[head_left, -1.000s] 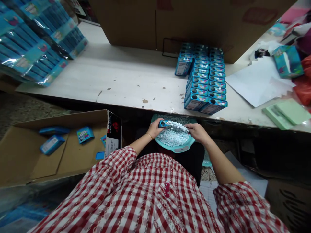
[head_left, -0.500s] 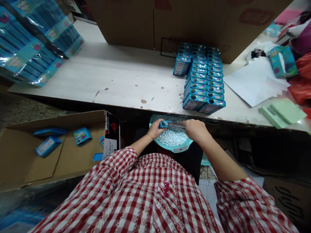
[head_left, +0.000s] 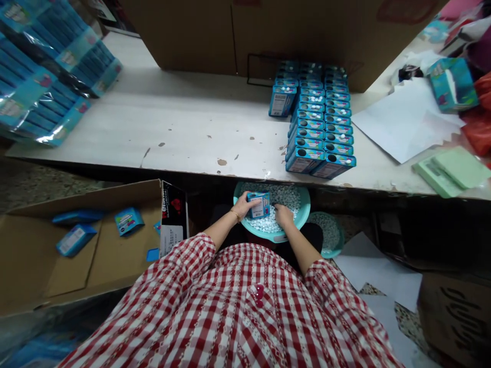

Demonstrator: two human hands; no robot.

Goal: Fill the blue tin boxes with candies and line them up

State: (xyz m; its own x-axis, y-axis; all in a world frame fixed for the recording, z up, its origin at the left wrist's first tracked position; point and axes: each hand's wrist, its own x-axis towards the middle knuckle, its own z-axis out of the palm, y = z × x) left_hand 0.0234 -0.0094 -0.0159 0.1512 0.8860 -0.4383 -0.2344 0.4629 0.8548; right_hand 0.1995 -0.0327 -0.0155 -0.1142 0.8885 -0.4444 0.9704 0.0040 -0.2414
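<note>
"What's the left hand [head_left: 242, 205] doing?"

"Its grip is closed on a blue tin [head_left: 259, 205], which sits just right of that grip, above a teal basin [head_left: 304, 202] heaped with small white candies [head_left: 276, 194]."

"And the right hand [head_left: 284, 215]?"

"It's down among the candies, just beside the tin. I can't tell whether that grip holds anything."

"What's beyond the grips?"

"Rows of blue tins [head_left: 318, 122] stand on the table [head_left: 172, 133], and a cardboard box [head_left: 76, 255] lies left of them."
</note>
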